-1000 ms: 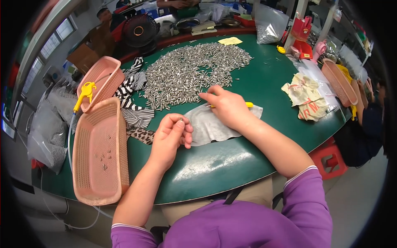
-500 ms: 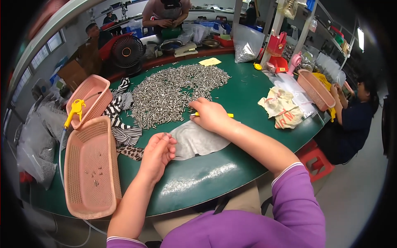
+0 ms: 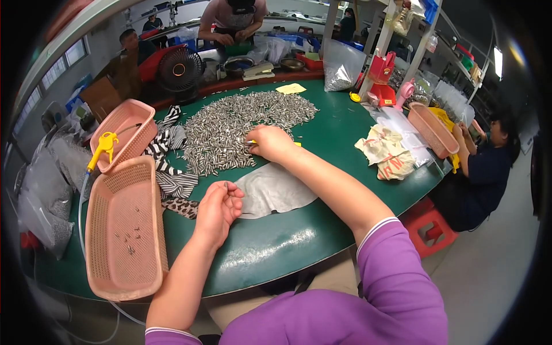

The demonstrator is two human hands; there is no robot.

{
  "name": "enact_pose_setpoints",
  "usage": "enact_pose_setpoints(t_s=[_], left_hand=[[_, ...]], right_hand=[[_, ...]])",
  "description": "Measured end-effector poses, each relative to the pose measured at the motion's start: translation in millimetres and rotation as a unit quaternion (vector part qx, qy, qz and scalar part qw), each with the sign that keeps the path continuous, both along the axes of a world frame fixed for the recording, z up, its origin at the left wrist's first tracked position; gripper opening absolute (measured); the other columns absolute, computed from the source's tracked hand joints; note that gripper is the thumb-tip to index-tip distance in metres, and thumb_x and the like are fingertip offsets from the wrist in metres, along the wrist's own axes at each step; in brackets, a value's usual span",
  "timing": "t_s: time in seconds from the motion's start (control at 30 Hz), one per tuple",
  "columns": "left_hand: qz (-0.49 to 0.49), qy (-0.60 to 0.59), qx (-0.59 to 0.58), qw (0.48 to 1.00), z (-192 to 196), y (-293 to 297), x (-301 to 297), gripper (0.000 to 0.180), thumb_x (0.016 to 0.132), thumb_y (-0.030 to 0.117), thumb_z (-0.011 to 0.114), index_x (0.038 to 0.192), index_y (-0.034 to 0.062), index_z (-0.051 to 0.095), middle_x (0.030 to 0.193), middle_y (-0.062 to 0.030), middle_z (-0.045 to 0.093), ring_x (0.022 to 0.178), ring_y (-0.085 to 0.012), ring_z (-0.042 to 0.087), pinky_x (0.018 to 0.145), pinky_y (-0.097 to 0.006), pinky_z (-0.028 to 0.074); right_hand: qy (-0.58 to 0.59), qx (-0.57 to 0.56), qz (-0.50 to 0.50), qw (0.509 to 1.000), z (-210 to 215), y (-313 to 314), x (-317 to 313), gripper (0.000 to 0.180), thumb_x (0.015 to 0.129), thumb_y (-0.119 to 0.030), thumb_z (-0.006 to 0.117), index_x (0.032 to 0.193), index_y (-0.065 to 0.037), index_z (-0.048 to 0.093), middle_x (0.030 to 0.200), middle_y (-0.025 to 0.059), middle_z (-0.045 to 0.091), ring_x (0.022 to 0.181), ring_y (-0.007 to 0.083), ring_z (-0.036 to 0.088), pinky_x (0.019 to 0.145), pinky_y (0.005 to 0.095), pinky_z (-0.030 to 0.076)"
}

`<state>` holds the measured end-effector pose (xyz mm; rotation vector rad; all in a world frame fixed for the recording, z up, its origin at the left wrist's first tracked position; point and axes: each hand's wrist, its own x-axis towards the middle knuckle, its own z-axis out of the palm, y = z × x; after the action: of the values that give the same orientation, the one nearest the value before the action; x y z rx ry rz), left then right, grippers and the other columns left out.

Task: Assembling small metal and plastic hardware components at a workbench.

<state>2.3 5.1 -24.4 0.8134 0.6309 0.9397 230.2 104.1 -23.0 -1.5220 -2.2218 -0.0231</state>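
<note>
A large pile of small silvery metal pins [image 3: 221, 126] is spread over the green table. My right hand [image 3: 271, 143] is at the pile's near right edge, its fingers closed round a slim yellow pen-like tool [image 3: 297, 144]; the hand covers most of it. Nearer to me, my left hand [image 3: 218, 208] is held palm up with curled fingers. Thumb and forefinger pinch a tiny metal pin [image 3: 226, 184], hard to make out. Beneath and between my hands lies a grey cloth [image 3: 273, 192].
A pink basket [image 3: 123, 230] with several pins stands at left, another pink basket [image 3: 123, 129] behind it holding a yellow air gun [image 3: 104, 149]. Striped cloths [image 3: 175, 184] lie beside them. A cream cloth [image 3: 385, 150] is at right, where a co-worker [image 3: 486, 155] sits. A black fan [image 3: 179, 70] stands behind.
My right hand, with the yellow tool, has moved left and slightly away from me to the pile's edge. My left hand has stayed nearly in place, still pinched. The view has shifted slightly.
</note>
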Motion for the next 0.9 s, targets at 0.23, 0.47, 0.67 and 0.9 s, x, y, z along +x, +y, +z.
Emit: enact_pose_setpoints(t_s=[0.23, 0.47, 0.67, 0.9], left_hand=[[0.009, 0.018, -0.008, 1.000, 9, 0, 3, 0.020, 0.097, 0.017, 0.046, 0.108, 0.0014, 0.050, 0.090, -0.0074, 0.059, 0.071, -0.0120, 0.052, 0.061, -0.024, 0.043], [-0.004, 0.022, -0.004, 1.000, 4, 0, 1, 0.018, 0.097, 0.019, 0.051, 0.106, 0.0034, 0.051, 0.089, -0.0044, 0.057, 0.071, -0.0094, 0.051, 0.061, -0.023, 0.043], [-0.010, 0.025, 0.002, 1.000, 6, -1, 3, 0.018, 0.096, 0.019, 0.052, 0.105, 0.0038, 0.051, 0.089, -0.0040, 0.057, 0.070, -0.0088, 0.051, 0.061, -0.023, 0.043], [-0.027, 0.015, 0.013, 0.999, 6, -1, 2, 0.022, 0.100, 0.023, 0.048, 0.106, 0.0029, 0.052, 0.089, -0.0042, 0.057, 0.070, -0.0088, 0.051, 0.060, -0.022, 0.042]], right_hand=[[-0.005, -0.030, 0.049, 0.998, 14, -18, 7, 0.026, 0.070, -0.019, 0.073, 0.093, -0.009, 0.069, 0.088, 0.0134, 0.065, 0.086, 0.0341, 0.063, 0.079, 0.0436, 0.051], [0.059, 0.025, 0.046, 0.997, 33, -34, 7, 0.018, 0.075, -0.013, 0.069, 0.092, -0.008, 0.069, 0.091, 0.0132, 0.065, 0.089, 0.0328, 0.063, 0.080, 0.0411, 0.051], [0.052, -0.048, 0.052, 0.996, 27, -67, 12, 0.019, 0.074, -0.012, 0.071, 0.092, -0.007, 0.070, 0.090, 0.0139, 0.065, 0.087, 0.0319, 0.063, 0.078, 0.0403, 0.052], [0.121, -0.052, 0.018, 0.991, 31, -98, 7, 0.027, 0.077, -0.004, 0.069, 0.103, -0.008, 0.070, 0.097, 0.0119, 0.066, 0.090, 0.0274, 0.065, 0.081, 0.0353, 0.052]])
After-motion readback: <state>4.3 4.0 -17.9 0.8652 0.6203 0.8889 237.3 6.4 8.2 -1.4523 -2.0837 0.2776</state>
